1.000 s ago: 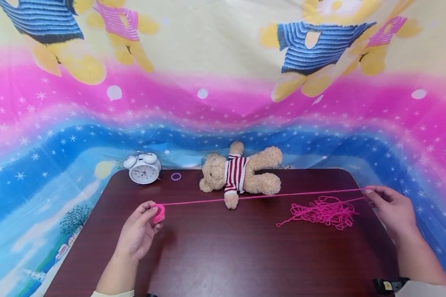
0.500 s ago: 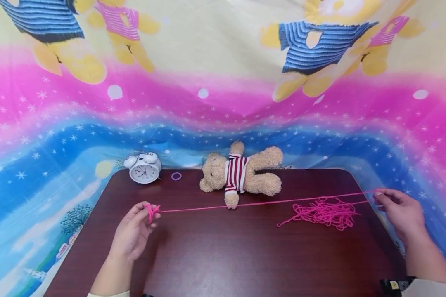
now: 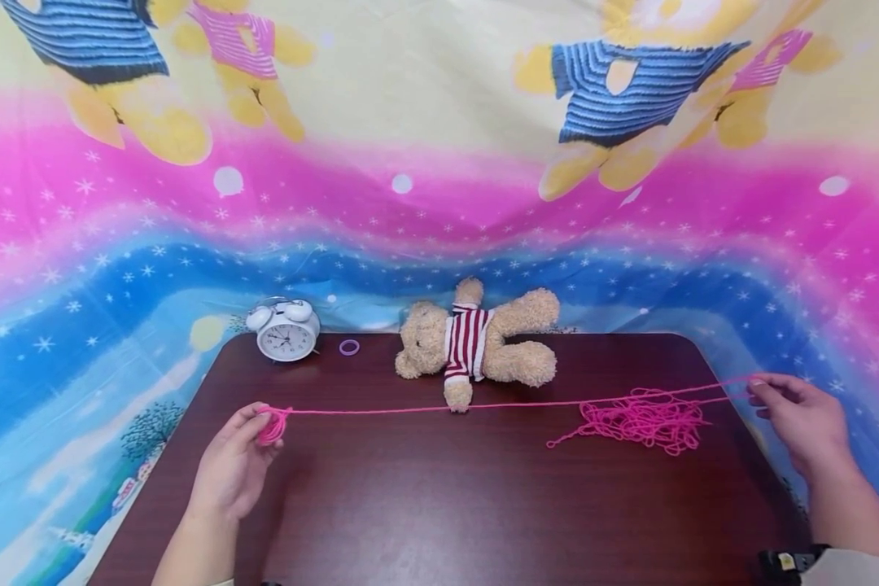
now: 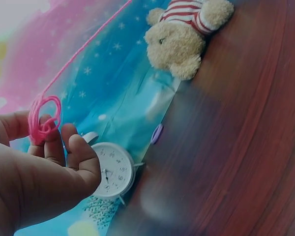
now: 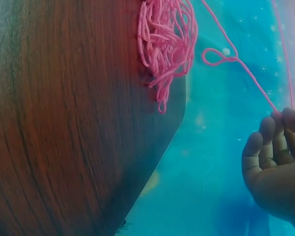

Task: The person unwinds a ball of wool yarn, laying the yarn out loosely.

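My left hand (image 3: 233, 464) pinches a small wound coil of pink yarn (image 3: 272, 426) between thumb and fingers, above the table's left side. A taut strand (image 3: 381, 411) runs from that coil across to my right hand (image 3: 806, 419), whose thumb and fingertips pinch it near the right table edge. Another length leads from the right fingertips back to a loose, tangled heap of pink yarn (image 3: 645, 422) on the table. In the right wrist view this length carries a small loop (image 5: 214, 56).
A teddy bear (image 3: 465, 346) in a red-striped shirt lies on its side at the back of the brown table (image 3: 469, 505). A white alarm clock (image 3: 287, 335) stands at the back left, beside a purple ring (image 3: 348, 347). A printed curtain (image 3: 439, 203) hangs behind.
My left hand has moved left and slightly down with the coil, which has turned in the fingers. My right hand has shifted a little right; the strand between them is longer.
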A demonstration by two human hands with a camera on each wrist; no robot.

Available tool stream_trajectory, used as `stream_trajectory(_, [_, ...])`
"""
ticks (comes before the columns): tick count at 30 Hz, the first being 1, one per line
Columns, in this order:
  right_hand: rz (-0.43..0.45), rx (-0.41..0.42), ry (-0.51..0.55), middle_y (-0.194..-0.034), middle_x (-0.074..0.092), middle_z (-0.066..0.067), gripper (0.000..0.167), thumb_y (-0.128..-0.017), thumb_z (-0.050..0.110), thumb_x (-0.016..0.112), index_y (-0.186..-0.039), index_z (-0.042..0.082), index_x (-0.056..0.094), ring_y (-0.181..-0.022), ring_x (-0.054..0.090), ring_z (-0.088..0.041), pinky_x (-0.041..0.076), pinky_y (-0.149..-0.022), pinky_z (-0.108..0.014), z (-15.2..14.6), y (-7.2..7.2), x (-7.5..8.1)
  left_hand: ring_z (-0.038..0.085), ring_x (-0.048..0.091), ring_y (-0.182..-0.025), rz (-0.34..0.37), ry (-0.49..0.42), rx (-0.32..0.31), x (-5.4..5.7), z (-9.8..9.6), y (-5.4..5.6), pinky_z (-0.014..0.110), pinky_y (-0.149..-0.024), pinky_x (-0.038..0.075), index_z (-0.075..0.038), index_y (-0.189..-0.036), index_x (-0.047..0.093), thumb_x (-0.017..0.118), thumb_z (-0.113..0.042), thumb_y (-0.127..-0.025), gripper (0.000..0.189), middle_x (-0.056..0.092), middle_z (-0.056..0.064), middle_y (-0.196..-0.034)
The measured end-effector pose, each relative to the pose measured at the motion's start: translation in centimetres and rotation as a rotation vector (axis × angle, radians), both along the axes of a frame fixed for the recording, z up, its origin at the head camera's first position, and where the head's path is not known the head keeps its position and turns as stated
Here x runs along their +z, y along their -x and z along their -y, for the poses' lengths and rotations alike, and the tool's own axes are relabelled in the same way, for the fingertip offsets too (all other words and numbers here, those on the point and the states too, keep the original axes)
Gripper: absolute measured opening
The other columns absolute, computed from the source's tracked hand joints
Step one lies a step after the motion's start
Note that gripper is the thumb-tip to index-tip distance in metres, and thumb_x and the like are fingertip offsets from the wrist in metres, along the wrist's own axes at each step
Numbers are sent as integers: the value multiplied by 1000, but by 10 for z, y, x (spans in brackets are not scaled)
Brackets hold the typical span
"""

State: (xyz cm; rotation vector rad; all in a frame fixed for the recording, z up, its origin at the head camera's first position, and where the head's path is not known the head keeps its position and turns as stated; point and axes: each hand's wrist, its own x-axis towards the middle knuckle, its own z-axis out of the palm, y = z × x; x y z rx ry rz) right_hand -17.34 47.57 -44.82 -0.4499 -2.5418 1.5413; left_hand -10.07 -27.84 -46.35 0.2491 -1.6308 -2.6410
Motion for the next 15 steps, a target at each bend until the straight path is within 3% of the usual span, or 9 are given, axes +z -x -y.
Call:
stream_trajectory(6, [11, -22, 47, -85, 69, 23, 22, -101, 40, 67, -114, 23, 73, -75, 66, 3, 52, -61, -13, -2, -1, 2, 9, 67, -93, -12, -59, 8, 2, 9, 0, 24, -79, 52, -18, -112, 65, 52, -18, -110, 13, 72, -5, -101])
stream_trajectory(12, [-51, -34, 297, -85, 73, 15, 9, -98, 29, 74, -103, 23, 78, -73, 69, -3, 56, -62, -16, -1, -1, 5, 10, 67, -90, -21, -102, 20, 2, 14, -1, 25, -77, 51, -17, -113, 64, 50, -19, -111, 14, 74, -3, -101])
stream_trajectory(15, [-73, -78, 388, -84, 73, 14, 7, -97, 26, 75, -101, 21, 78, -72, 69, -4, 57, -62, -16, 0, -2, 6, 10, 66, -89, -2, -99, 44, 3, 17, 0, 25, -77, 51, -17, -112, 62, 51, -20, -110, 11, 71, -4, -98])
